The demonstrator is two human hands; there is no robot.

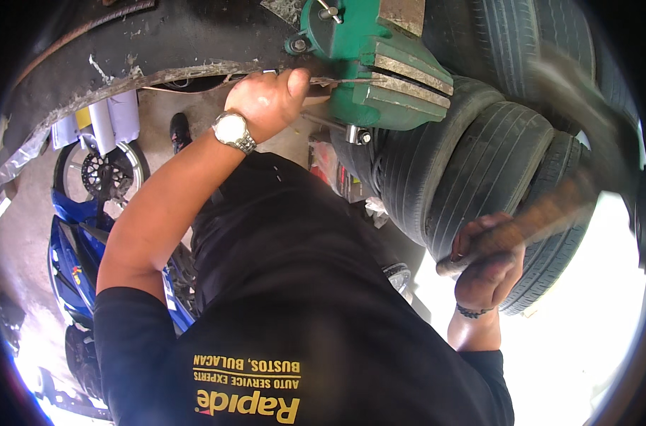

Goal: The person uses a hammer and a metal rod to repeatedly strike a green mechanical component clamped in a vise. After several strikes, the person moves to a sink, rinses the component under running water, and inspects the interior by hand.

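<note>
My left hand (269, 105), with a watch (231, 129) on its wrist, is closed at the bench edge, just left of a green bench vise (390, 89). A thin strip-like piece (340, 81) shows between the hand and the vise's worn metal jaws. What my fingers grip is mostly hidden. Raised at the right, my right hand (487, 266) wraps round the wooden handle of a hammer (553, 209). The hammer's head is smeared by motion and stands away from the vise, at the upper right.
The dark, scuffed workbench (195, 42) curves across the top left. Stacked used tires (479, 167) fill the right side, close to the hammer. A blue motorcycle (74, 241) stands on the floor at the left. Bright light washes out the lower right.
</note>
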